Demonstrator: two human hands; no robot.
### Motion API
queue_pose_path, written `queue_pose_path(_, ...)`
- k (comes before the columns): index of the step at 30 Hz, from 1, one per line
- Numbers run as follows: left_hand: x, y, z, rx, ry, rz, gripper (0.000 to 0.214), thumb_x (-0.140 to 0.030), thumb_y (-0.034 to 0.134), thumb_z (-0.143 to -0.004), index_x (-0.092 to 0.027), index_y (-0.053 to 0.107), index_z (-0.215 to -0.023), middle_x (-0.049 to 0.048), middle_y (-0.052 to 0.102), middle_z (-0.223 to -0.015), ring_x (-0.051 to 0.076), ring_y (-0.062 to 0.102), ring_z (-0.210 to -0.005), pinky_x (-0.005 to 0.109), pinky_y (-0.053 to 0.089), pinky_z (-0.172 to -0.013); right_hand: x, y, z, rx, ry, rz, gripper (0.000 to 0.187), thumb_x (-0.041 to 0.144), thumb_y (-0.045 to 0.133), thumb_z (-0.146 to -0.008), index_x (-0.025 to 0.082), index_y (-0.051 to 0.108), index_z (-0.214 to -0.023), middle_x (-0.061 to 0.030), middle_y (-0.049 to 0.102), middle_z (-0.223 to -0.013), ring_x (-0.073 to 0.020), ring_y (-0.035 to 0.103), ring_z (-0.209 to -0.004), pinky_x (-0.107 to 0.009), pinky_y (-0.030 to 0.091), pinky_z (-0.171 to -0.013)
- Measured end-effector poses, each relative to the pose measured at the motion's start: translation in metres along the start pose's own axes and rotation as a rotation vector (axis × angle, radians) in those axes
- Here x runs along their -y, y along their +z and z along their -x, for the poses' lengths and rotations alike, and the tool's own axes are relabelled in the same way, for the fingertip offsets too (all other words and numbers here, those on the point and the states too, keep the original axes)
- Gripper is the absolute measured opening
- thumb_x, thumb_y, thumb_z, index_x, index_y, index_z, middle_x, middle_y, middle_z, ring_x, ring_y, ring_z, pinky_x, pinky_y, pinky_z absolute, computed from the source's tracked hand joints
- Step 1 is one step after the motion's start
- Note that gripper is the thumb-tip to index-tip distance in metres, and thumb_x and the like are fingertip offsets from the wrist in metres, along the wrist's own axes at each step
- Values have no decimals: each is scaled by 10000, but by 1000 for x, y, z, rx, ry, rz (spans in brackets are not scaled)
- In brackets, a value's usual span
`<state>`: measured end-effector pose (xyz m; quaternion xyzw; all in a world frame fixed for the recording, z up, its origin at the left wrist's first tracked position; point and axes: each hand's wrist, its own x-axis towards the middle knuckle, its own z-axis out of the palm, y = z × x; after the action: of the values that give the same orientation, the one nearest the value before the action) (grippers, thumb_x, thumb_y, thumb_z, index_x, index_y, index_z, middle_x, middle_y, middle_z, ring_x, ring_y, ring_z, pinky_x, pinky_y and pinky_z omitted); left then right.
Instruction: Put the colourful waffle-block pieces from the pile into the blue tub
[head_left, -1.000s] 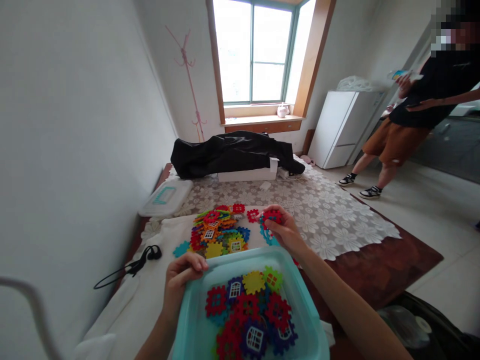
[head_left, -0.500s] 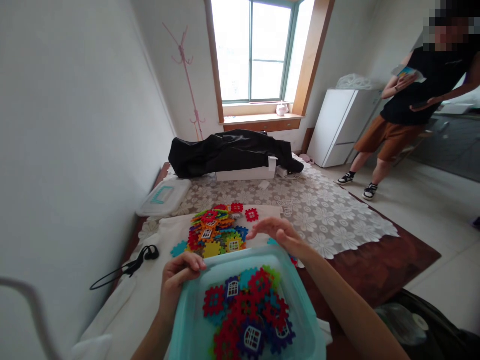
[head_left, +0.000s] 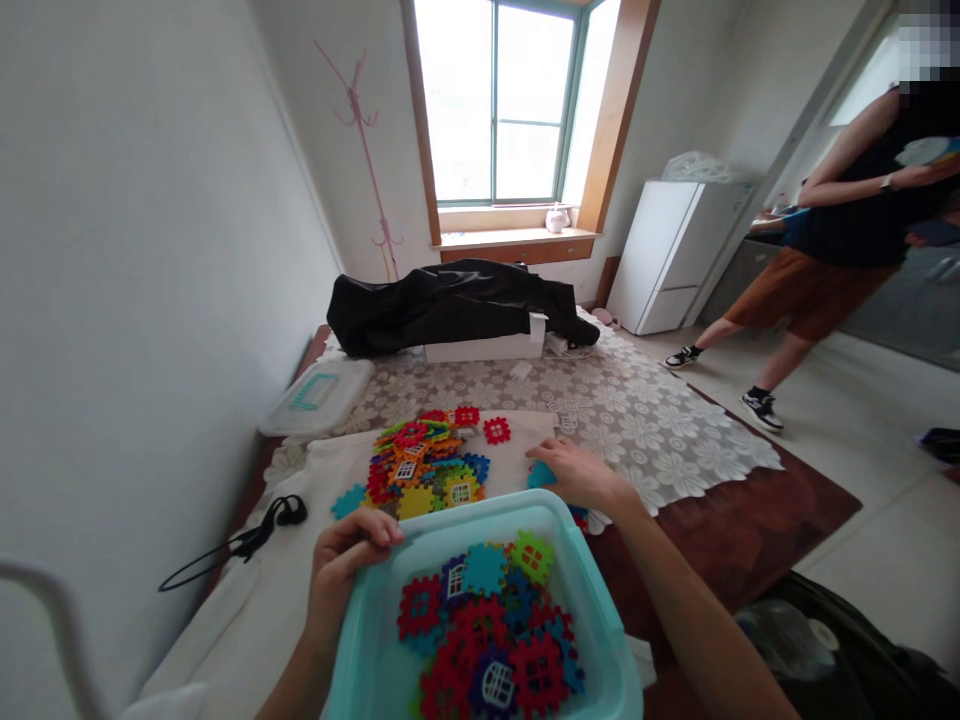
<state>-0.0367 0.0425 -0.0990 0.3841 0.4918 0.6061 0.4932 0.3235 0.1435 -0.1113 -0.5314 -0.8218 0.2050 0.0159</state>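
My left hand point(head_left: 346, 565) grips the rim of a turquoise plastic bin point(head_left: 607, 600) at its far left corner, fingertips over the edge. Inside lie several gear-edged plastic building pieces, among them a red piece point(head_left: 418, 606), a light blue piece point(head_left: 484, 569) and a green piece point(head_left: 533, 556). Past the bin's far right corner, my right hand point(head_left: 581, 477) reaches with its fingers stretched out and apart, over a blue piece point(head_left: 541, 474) on the cloth. Whether the fingertips touch that piece I cannot tell. Beyond the bin sits a colourful heap of pieces point(head_left: 416, 500).
A white lid point(head_left: 319, 397) lies by the left wall, and a black cable point(head_left: 259, 530) on the cream cloth point(head_left: 330, 470). Black sheeting point(head_left: 457, 300) covers something at the back. A person point(head_left: 840, 230) stands at right on the floor, near a white fridge point(head_left: 664, 250).
My right hand has lowered from above the bin's far edge to the blue piece beside it. Pieces in the bin have shifted. The person has moved right, and the view has turned slightly.
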Motion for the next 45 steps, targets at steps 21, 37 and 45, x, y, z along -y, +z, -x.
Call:
queue_pose_path(21,-14,6,0,-8,-1,-64,165,-256,893,-460,-206,739,-495,59,714,-618,195,665,-693,229,584,-694,-12,15,-21,-135,-15,-143,448,164,790,-927,177,679,-1361,-164,741,-1408,-348,641,-1385,-387,498,-1114)
queue_pose_path(37,-4,-6,-1,71,12,-54,167,-258,928,-544,-211,769,-563,57,736,-681,233,690,-762,282,594,-746,29,-5,-7,-442,-384,-1452,391,449,939,-890,292,703,-1159,-9,685,-1074,-152,651,-830,-283,551,-728)
queue_pose_path(45,-3,-6,0,57,22,-48,179,-248,928,-552,-203,755,-568,49,723,-676,217,678,-755,280,596,-758,41,-10,7,-34,-707,-1121,449,560,879,-992,209,770,-1250,-93,808,-1178,-216,769,-1135,-361,614,-1018)
